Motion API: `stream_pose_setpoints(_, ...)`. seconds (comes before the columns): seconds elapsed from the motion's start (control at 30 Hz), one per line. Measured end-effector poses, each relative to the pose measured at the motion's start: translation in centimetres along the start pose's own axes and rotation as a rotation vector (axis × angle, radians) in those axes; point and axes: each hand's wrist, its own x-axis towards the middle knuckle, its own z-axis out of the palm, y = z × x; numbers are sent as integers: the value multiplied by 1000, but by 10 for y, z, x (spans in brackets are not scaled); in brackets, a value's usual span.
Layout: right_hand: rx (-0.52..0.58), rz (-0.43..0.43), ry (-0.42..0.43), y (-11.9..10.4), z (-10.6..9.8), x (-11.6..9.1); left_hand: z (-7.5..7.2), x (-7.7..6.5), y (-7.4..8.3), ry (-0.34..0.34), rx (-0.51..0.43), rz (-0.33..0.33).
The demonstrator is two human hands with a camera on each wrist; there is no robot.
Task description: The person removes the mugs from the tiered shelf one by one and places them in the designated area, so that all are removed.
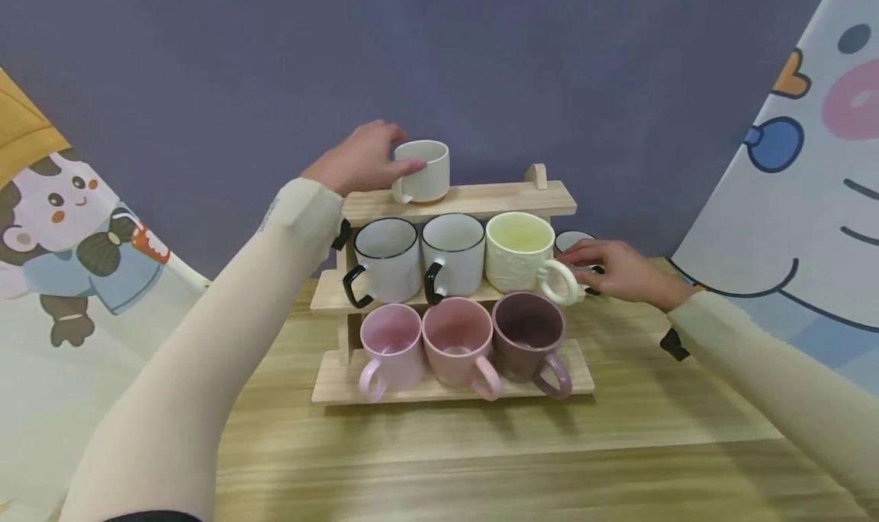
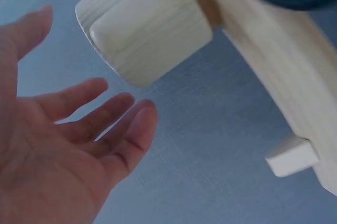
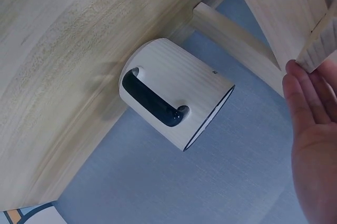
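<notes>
On the top shelf stands a ribbed white mug (image 1: pixel 429 175), its handle turned toward the front left. My left hand (image 1: pixel 367 159) reaches around it from the left in the head view; in the left wrist view its loosely spread fingers are apart from the mug (image 2: pixel 158 29). My right hand (image 1: pixel 621 274) is at the right end of the middle shelf, its fingertips right at the wooden edge (image 3: pixel 318 50) with fingers nearly straight. Just behind that hand, on the table, stands a white mug (image 3: pixel 176 89) with black rim and handle, partly hidden in the head view.
The wooden three-tier rack (image 1: pixel 453 394) stands on a wood-grain table (image 1: pixel 426 468). Its middle tier bears two black-rimmed white mugs (image 1: pixel 387 259) and a pale yellow mug (image 1: pixel 519 255). Below are two pink mugs (image 1: pixel 456 346) and a purple mug (image 1: pixel 527 335). A grey-blue cloth (image 1: pixel 439 56) hangs behind.
</notes>
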Motion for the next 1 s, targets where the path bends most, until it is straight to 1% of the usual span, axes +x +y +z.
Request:
stream_pose_setpoints(0.13,16,0,-17,-2,2,5,-6,14,4,-93,22,-59)
stream_pose_setpoints(0.23,20,-15,-19,-4,3,7,-9,20,5,-139,40,-96)
stream_pose_setpoints(0.4,18,-19,-12,-9,4,11,-12,24,6,-178,59,-157)
stream_pose_setpoints(0.53,37,-2,-28,-12,6,14,-11,22,0,-180,41,-172)
stream_pose_setpoints(0.63,52,1,-38,-13,7,16,-13,17,-7,-172,18,-169)
stream_pose_setpoints(0.73,55,-7,-35,-12,8,17,-18,9,-14,-155,-8,-163)
stream_pose_setpoints(0.83,54,-16,-32,-9,9,17,-28,-4,-21,-120,-35,-159)
stream_pose_setpoints(1.0,40,-10,-37,-6,7,15,-46,-32,-33,-66,-47,-156)
